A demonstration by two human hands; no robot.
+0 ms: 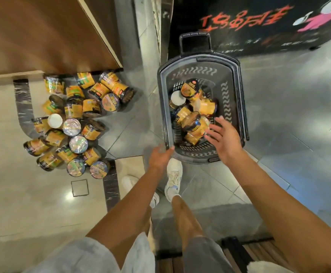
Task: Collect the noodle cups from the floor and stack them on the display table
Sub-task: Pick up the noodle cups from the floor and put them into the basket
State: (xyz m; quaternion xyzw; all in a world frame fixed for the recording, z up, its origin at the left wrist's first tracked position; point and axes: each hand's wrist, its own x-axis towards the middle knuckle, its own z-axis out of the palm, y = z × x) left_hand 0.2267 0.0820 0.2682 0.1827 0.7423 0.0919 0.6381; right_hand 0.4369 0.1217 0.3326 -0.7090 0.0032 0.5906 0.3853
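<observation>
Noodle cups [72,123] heaped on floor [298,119] below desk [42,32] near edge. More cups in basket [163,99], likely as carrier. Right hand [222,137] above basket's near end, fingers spread wide, empty. Left hand [160,156] at near-left rim, fingers relaxed, holding nothing.

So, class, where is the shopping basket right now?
In the head view, the grey shopping basket sits on the floor right of the noodle cup pile, just beyond both hands, below the black banner.

My right hand [224,137] hovers spread over the noodle cups [193,113] in the grey basket [163,107]; my left hand [160,155] is open at its rim. More cups [72,123] litter the floor [288,115].
</observation>
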